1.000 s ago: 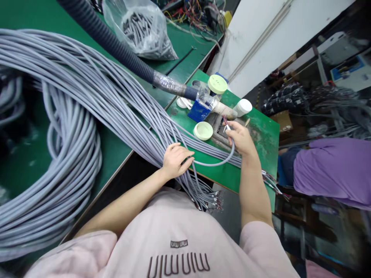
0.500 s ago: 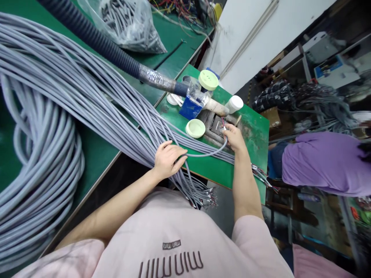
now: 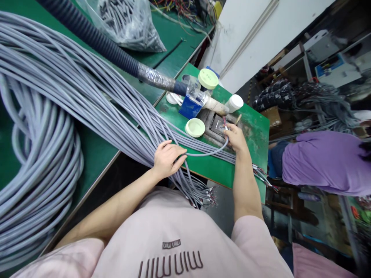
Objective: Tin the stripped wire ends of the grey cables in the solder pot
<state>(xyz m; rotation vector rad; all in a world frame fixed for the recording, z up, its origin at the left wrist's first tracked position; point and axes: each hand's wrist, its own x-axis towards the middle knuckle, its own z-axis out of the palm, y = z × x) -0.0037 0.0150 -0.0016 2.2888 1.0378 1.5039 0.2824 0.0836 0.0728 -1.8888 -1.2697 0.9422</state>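
Note:
My right hand (image 3: 236, 138) is closed round the stripped end of a grey cable (image 3: 204, 155), just behind its thin coloured wires (image 3: 225, 122). Those wires point at a dark square metal plate (image 3: 218, 126), which looks like a solder pot; whether they touch it I cannot tell. The same cable bends back to my left hand (image 3: 169, 159), where thumb and fingers close on it. Beneath that hand runs a thick bundle of grey cables (image 3: 124, 129). Other stripped cable ends (image 3: 204, 196) hang at the front edge of the green bench.
A dark ribbed hose (image 3: 116, 52) ends in a pipe over the plate. Around it stand a pale green lid (image 3: 195, 127), a blue box (image 3: 190, 107) and a white jar (image 3: 235, 102). Coiled cable (image 3: 43, 166) lies left. A person in purple (image 3: 327, 162) sits at right.
My right hand has shifted very slightly to the right with the cable end. My left hand has hardly moved.

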